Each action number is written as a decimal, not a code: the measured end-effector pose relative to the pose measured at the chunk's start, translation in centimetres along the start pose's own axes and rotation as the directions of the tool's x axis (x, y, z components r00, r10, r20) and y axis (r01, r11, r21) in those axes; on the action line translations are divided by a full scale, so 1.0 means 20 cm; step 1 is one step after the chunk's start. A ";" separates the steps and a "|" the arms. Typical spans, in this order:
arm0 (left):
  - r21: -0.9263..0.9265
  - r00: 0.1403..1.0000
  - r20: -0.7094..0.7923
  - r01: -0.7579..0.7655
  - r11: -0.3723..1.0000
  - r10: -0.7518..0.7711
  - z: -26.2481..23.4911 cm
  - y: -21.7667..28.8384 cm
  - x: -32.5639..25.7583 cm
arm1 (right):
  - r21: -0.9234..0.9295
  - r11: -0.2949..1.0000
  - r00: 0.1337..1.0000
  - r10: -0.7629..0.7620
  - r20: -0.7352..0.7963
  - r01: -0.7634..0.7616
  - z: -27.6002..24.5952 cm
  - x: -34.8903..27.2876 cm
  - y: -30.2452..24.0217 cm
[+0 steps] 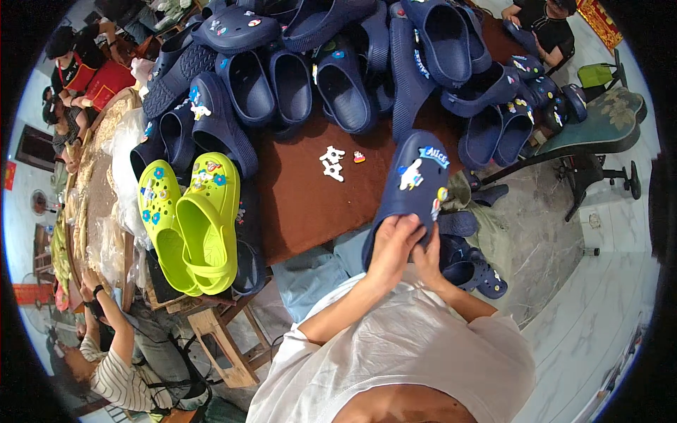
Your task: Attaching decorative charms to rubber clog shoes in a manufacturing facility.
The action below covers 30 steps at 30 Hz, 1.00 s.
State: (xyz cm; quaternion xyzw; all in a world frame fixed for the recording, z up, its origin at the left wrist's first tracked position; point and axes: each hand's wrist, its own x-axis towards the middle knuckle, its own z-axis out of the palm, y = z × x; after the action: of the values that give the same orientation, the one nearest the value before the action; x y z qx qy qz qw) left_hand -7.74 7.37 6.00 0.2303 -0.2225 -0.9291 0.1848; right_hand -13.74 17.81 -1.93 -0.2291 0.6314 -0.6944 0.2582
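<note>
Held shoe: a navy clog, raised in front of the person, over the near right edge of the brown tabletop; its toe points up and away and its heel end is toward the body.
Left hand: the left hand has its fingers bent closed over the heel end of the navy clog, gripping it.
Right hand: the right hand is just beside the left, its fingers lying against the clog's right lower edge; the thumb is hidden, so how tightly it grips cannot be told.
Lettering on the held shoe: a pale blue lettered charm runs across the toe, with a white cartoon-figure charm below it and small coloured charms along the right side.
Loose charms: a cluster of white charms lies on the brown tabletop, with a small red and yellow charm just to its right.
Bright pair: two lime-green clogs stand side by side at the left, dotted with blue flower and other charms.
Navy heap: many navy clogs are piled along the far side; one standing on edge carries a lettered charm.
Wall writing: a red panel with gold characters hangs at upper right.
Nearby: a person in a striped shirt sits at lower left.
</note>
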 end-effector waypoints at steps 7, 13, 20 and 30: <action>0.248 0.998 0.064 -0.033 0.968 0.018 -0.06 -0.07 -0.04 | -0.006 0.996 0.975 0.090 -0.204 -0.093 -0.23 0.23 0.02; 0.312 0.996 -0.023 -0.069 0.947 0.081 -0.19 -0.06 -0.01 | 0.134 0.959 0.910 0.281 -0.306 -0.251 -0.24 0.44 0.01; 0.361 0.983 -0.151 -0.044 0.932 0.105 -0.32 -0.06 0.05 | 0.011 0.972 0.887 0.221 -0.405 -0.236 -0.28 0.60 0.00; 0.382 0.968 -0.227 -0.015 0.924 0.110 -0.42 -0.03 0.12 | -0.255 0.954 0.905 0.036 -0.424 -0.158 -0.31 0.82 0.16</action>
State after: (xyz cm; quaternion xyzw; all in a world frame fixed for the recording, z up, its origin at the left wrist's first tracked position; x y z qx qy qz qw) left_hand -5.47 4.01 -1.85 0.3667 -0.3797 -0.8272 0.1928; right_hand -30.07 11.69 -5.93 -0.0792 0.7753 -0.6155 0.1175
